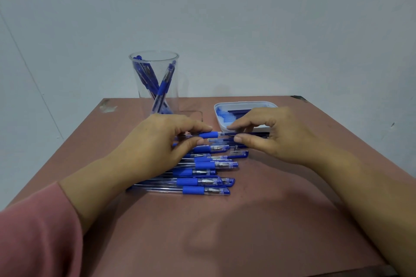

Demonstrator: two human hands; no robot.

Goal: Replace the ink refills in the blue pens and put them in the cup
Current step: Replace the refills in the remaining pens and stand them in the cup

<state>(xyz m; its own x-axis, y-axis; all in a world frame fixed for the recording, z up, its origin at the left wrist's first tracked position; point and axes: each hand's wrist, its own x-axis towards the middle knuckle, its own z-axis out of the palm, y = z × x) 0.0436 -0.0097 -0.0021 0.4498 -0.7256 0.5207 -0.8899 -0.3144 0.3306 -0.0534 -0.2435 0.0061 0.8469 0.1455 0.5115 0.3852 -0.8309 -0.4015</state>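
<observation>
Sleeve [33,238] clear, my L hand [157,139] pinches the pen [209,135] at its blue grip, level above the spare pens [198,182], so my R hand [276,135], thumb & finger nipped on the refill [226,134], can work it straight. Tray [225,105] just behind R for reach; cup [155,56] back L.

Left hand [157,141], right hand [272,135]: pinch grips.

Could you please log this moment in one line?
left hand grips pen barrel | right hand pinches refill | cup holds blue pens | capped pens lie on table
</observation>
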